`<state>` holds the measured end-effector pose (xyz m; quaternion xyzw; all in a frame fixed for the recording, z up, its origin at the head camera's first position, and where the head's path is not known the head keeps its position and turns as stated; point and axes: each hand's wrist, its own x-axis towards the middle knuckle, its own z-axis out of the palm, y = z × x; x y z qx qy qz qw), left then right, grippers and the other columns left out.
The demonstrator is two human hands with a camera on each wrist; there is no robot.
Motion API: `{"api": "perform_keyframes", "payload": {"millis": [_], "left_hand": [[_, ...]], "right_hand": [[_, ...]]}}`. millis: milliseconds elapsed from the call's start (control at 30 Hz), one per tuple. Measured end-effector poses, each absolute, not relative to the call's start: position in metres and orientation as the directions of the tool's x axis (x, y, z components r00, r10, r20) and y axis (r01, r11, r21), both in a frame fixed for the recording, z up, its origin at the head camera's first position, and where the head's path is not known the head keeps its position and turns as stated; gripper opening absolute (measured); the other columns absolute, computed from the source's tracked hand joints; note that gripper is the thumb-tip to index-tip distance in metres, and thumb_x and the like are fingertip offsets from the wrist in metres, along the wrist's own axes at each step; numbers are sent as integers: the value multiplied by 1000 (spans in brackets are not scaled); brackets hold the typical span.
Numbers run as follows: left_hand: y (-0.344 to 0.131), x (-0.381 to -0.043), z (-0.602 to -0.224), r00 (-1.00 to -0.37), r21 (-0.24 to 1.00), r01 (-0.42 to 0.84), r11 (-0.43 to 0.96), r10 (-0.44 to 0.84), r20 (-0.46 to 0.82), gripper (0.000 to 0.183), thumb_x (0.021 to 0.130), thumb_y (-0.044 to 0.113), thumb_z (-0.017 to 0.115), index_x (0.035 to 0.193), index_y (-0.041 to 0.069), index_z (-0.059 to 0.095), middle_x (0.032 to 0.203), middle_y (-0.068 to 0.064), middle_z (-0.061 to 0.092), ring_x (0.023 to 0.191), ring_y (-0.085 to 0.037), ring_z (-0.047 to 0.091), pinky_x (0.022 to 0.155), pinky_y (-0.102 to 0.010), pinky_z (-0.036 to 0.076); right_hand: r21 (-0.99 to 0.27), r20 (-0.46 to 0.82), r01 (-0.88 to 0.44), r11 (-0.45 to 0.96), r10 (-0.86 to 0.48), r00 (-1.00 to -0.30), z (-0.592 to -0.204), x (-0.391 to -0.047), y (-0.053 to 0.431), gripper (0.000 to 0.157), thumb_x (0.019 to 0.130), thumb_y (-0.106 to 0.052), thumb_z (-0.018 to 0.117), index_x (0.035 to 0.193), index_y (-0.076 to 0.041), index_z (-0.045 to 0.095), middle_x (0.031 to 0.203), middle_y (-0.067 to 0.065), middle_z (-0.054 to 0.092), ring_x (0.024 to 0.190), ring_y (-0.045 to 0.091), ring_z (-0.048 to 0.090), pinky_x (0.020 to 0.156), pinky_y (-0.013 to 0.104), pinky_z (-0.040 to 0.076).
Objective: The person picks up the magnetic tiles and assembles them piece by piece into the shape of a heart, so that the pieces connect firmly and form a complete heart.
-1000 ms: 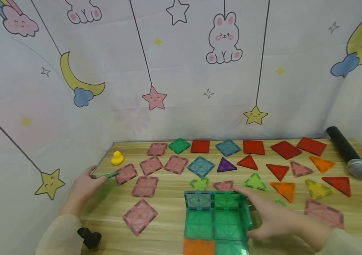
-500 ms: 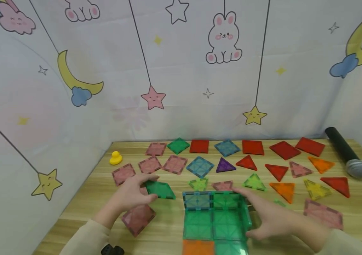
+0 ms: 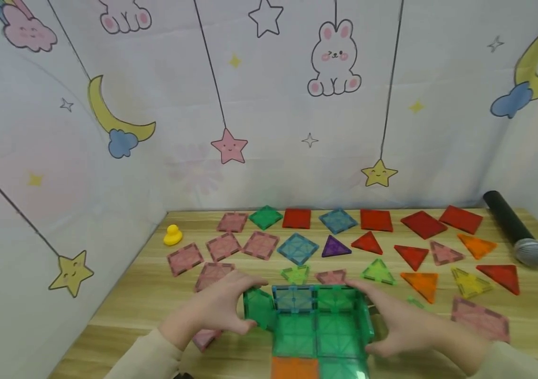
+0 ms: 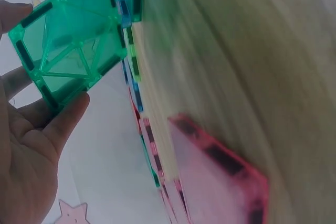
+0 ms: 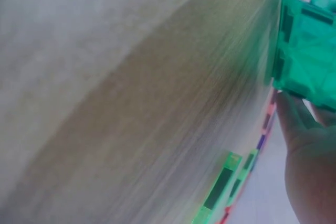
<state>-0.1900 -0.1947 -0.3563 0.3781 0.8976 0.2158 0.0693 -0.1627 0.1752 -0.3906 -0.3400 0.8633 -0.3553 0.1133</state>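
In the head view a structure of magnetic tiles stands at the front, with a floor of green tiles (image 3: pixel 294 334) and one orange tile (image 3: pixel 295 367). A blue tile (image 3: pixel 294 299) and a green tile (image 3: pixel 335 298) form its upright back wall. My left hand (image 3: pixel 216 305) pinches a green magnetic tile (image 3: pixel 258 308) by its edges, tilted upright beside the structure's left back corner. Whether that tile touches the floor tiles, I cannot tell. My right hand (image 3: pixel 401 322) holds the upright green wall tile (image 5: pixel 310 51) on the right side between thumb and fingers.
Pink square tiles (image 3: pixel 185 259) lie on the left, one partly under my left hand. Red, blue, orange, yellow and purple tiles (image 3: pixel 336 246) spread across the back and right. A yellow duck (image 3: pixel 172 235) sits back left, a microphone (image 3: pixel 517 226) back right.
My left hand has brought the green tile from the far left across to the structure's left side and turned it upright. The right hand has stayed at the right wall.
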Motion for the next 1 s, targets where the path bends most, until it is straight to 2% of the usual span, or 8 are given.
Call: {"api": "perform_keyframes", "payload": {"millis": [233, 433, 567, 700, 833, 900, 1000], "left_hand": [[-179, -185, -360, -635, 500, 679, 538, 772, 32, 83, 75, 25, 74, 145, 15, 32, 140, -4, 44, 126, -17, 41, 100, -43, 37], [-175, -182, -362, -621, 555, 653, 515, 784, 4, 85, 77, 26, 75, 147, 15, 29, 144, -2, 38, 128, -17, 38, 101, -39, 37], [-175, -184, -364, -639, 602, 608, 518, 769, -15, 85, 77, 31, 76, 147, 17, 29, 144, 0, 37, 129, -17, 38, 101, -38, 37], [-177, -187, -365, -662, 695, 518, 499, 748, -44, 89, 77, 33, 77, 149, 21, 25, 145, -1, 37, 127, -18, 40, 100, -38, 38], [-182, -204, -364, -734, 764, 422, 488, 678, -27, 79, 85, 33, 69, 149, 21, 24, 136, -7, 46, 118, -22, 48, 97, -41, 40], [-186, -219, -367, -774, 746, 431, 508, 633, 17, 67, 90, 33, 64, 146, 18, 30, 132, -9, 49, 115, -26, 50, 96, -43, 40], [-189, -241, -375, -826, 681, 430, 593, 562, 32, 60, 92, 35, 60, 143, 14, 38, 136, -9, 47, 122, -29, 45, 99, -48, 36]], "right_hand": [[-684, 51, -518, 514, -675, -736, -393, -164, 174, 105, 72, -35, 80, 149, -21, 11, 145, 16, 32, 122, 34, 41, 92, 53, 41], [-702, 42, -501, 506, -673, -738, -392, -164, 174, 104, 72, -35, 80, 149, -23, 12, 146, 19, 29, 124, 37, 39, 90, 58, 40], [-710, 33, -489, 507, -669, -743, -390, -163, 176, 104, 72, -35, 80, 149, -22, 12, 146, 21, 28, 125, 40, 37, 90, 61, 38], [-703, 32, -493, 513, -669, -743, -389, -163, 176, 104, 71, -35, 80, 149, -16, 14, 146, 21, 28, 126, 40, 36, 91, 62, 37], [-704, 26, -488, 516, -667, -744, -389, -163, 177, 104, 72, -34, 80, 149, -15, 13, 146, 22, 27, 126, 41, 36, 90, 62, 37], [-698, 32, -494, 518, -667, -745, -390, -163, 177, 103, 72, -33, 80, 150, -18, 13, 146, 21, 27, 126, 41, 36, 90, 61, 38], [-677, 56, -522, 519, -670, -740, -391, -163, 178, 104, 72, -34, 80, 150, -23, 12, 147, 19, 28, 126, 38, 37, 90, 58, 40]]}}
